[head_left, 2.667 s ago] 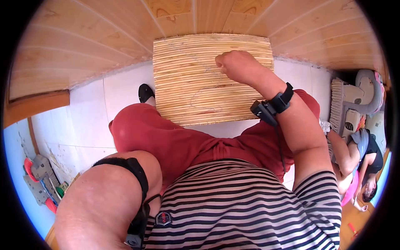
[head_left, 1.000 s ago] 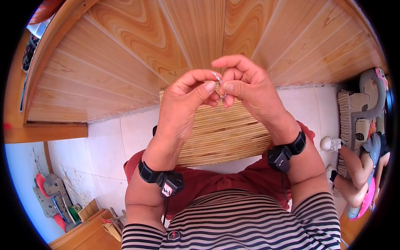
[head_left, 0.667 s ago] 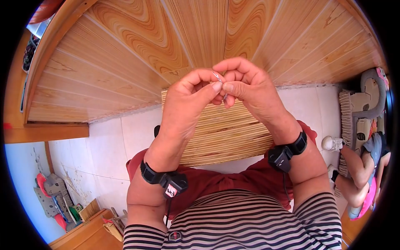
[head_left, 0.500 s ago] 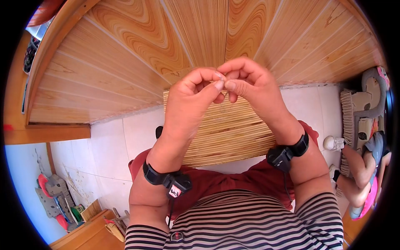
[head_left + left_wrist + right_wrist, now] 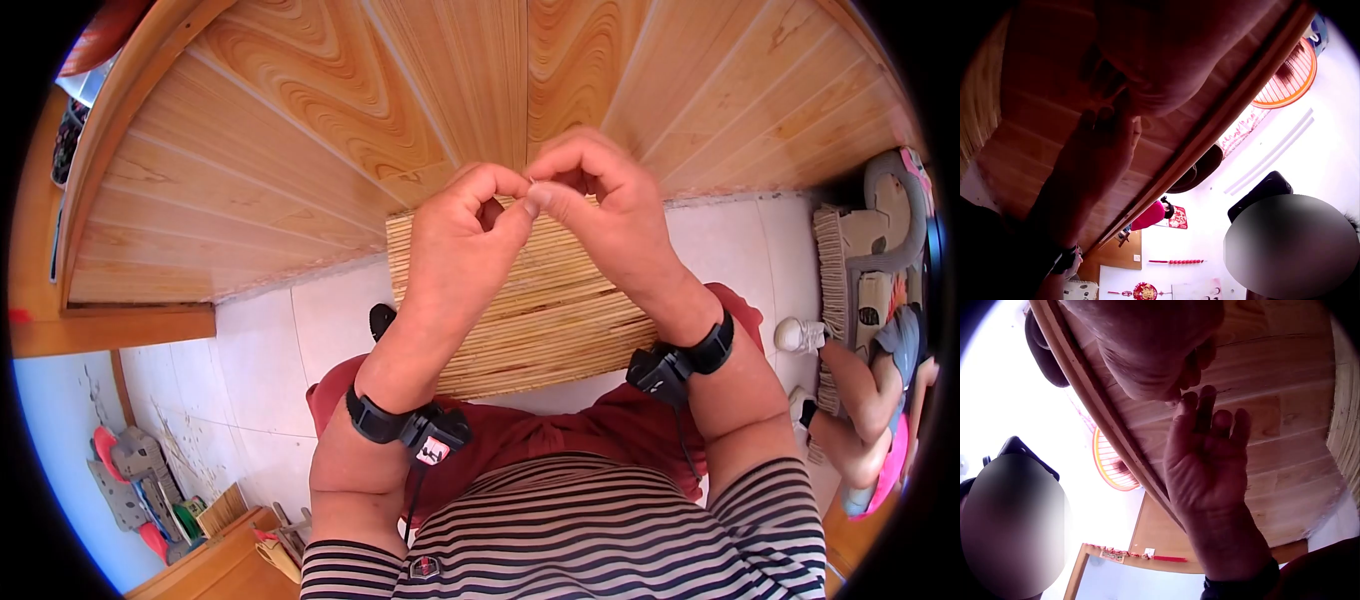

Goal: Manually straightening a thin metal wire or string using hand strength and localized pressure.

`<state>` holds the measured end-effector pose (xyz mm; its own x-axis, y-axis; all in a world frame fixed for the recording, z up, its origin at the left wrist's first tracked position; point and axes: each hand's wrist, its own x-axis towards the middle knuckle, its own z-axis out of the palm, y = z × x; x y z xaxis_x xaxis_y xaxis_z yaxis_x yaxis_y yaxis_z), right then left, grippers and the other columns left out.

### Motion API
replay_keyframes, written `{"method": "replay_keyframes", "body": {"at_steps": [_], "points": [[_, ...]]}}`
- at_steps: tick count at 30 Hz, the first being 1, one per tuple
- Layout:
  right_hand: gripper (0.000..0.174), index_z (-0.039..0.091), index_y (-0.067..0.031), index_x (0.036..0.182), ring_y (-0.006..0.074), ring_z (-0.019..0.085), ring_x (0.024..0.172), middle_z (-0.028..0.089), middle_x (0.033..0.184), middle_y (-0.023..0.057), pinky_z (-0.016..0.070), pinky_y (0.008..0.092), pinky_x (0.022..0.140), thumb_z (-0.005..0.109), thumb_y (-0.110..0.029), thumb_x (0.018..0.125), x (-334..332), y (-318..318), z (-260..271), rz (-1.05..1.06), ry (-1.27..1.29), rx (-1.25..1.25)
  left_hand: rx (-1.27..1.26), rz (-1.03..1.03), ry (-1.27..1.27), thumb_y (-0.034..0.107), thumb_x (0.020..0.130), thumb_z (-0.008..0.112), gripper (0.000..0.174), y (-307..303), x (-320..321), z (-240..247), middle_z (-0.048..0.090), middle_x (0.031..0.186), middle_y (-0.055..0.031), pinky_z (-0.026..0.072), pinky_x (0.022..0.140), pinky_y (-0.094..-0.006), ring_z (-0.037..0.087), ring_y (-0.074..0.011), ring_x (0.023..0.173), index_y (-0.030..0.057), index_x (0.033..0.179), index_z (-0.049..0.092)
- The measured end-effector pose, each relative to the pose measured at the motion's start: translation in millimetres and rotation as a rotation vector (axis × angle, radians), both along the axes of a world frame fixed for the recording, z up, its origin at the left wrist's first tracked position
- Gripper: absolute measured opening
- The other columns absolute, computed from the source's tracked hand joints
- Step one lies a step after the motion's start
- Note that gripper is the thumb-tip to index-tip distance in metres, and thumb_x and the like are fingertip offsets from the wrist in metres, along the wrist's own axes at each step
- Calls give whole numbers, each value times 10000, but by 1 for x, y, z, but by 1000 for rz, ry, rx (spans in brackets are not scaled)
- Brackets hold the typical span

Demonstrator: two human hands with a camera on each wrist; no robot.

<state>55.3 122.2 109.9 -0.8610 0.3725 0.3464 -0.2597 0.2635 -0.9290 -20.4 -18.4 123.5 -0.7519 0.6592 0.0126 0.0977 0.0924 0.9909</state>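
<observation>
On my head feed both hands are raised, meeting tip to tip over the middle of the far edge of the slatted panel (image 5: 550,345). The left hand (image 5: 455,235) has its grip drawn together, thumb against forefinger, and the right hand (image 5: 615,220) mirrors it; the two pairs of tips appear to touch. What they seem to be clamped on is a thin strand (image 5: 532,181), sitting right at that meeting point, with only a sliver peeking out above the tips (my two wrist feeds are too dark there for me to pick it out at all). I judge it to be next to weightless and bendy, so carrying it should be no strain; keeping track of it is the harder part. Being so fine, it could slide or roll between the pads, and I would expect a sharp bend to leave a kink. Whether it would snap under a hard pull I can't tell. I'd take hold with the pads of thumb and forefinger, one pinch on each side of the spot being worked, firm but without tugging, leaving a little free end showing so I can see how it lies.
</observation>
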Motion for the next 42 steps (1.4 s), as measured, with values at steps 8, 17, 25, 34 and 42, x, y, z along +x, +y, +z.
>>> {"method": "replay_keyframes", "body": {"at_steps": [8, 17, 25, 34, 42], "points": [[63, 616, -18, 897, 74, 555, 698, 635, 817, 32, 435, 209, 619, 608, -81, 890, 2, 5, 6, 70, -68, -340, 240, -43, -490, 95, 898, 552, 69, 1, -8, 0, 600, 726, -55, 452, 481, -223, 559, -110, 503, 29, 894, 569], [80, 619, -45, 911, 46, 488, 628, 564, 748, -37, 393, 186, 566, 621, -123, 894, 2, 6, 2, 128, -120, -562, 232, -70, -513, 139, 936, 499, 130, 1, -5, 4, 613, 701, -81, 448, 429, -225, 529, -111, 440, 33, 902, 567], [101, 614, -47, 897, 40, 471, 601, 566, 741, -31, 376, 181, 542, 608, -147, 911, 2, 5, 2, 152, -144, -540, 145, -115, -462, 160, 938, 493, 161, 1, 1, 9, 522, 601, -25, 464, 454, -233, 443, -79, 418, 29, 892, 572], [157, 555, -86, 849, 51, 469, 602, 559, 741, -22, 367, 180, 539, 576, -211, 941, 2, 4, -1, 185, -135, -520, 113, -124, -438, 110, 917, 547, 90, 1, 2, 8, 504, 587, 7, 443, 442, -215, 432, -52, 427, 35, 872, 567], [201, 605, -45, 913, 45, 485, 606, 567, 748, -13, 390, 181, 563, 540, -230, 958, 4, 1, 9, 160, -161, -659, 205, -45, -420, 96, 921, 551, 90, 2, 3, 10, 492, 578, 18, 429, 431, -203, 406, -37, 422, 23, 872, 565]]}}
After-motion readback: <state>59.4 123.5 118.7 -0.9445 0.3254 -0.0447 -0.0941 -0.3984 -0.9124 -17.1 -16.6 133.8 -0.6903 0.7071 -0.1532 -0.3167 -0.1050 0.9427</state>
